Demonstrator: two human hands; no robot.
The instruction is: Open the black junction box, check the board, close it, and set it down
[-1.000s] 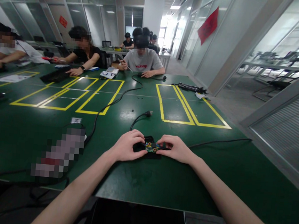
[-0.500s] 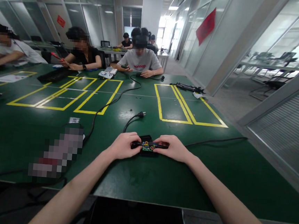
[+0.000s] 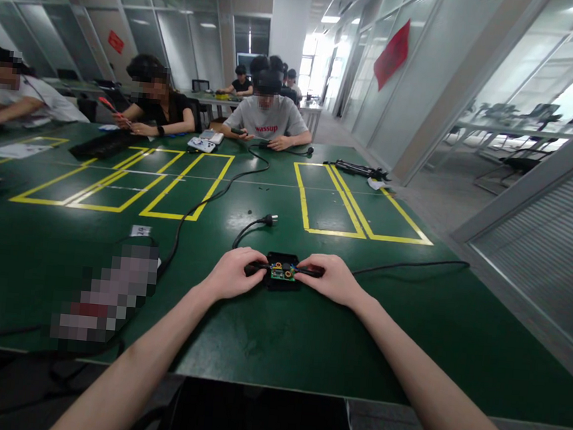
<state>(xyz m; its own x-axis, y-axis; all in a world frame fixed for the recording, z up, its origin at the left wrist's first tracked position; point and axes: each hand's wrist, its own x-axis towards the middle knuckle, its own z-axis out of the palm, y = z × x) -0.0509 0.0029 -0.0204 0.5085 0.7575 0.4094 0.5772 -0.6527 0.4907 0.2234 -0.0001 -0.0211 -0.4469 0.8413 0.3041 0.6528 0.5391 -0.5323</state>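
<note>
A small green circuit board [image 3: 283, 273] with copper-coloured ring coils lies over a black plastic case [image 3: 283, 257] on the table. At its left end, my left hand [image 3: 228, 275] pinches a thick black cable end [image 3: 254, 269]. My right hand [image 3: 335, 281] is closed round the other black cable end [image 3: 314, 272], on the board's right side. Thin coloured wires show beside the right fingertips. Whether the board sits fully down in the case I cannot tell. Beyond my left hand lies a power plug [image 3: 268, 220] on a short black cord.
The green table [image 3: 235, 344] carries yellow tape outlines [image 3: 335, 233]. A blurred-out object [image 3: 114, 287] lies at left with a black cable. A black folded stand [image 3: 358, 170] lies at the far right. Several people sit across the table, one in a grey shirt [image 3: 270, 116].
My fingers have drawn back slightly from the board, left hand to the left, so more of the board and case shows. Both hands still grip the cable ends. The view shifted slightly.
</note>
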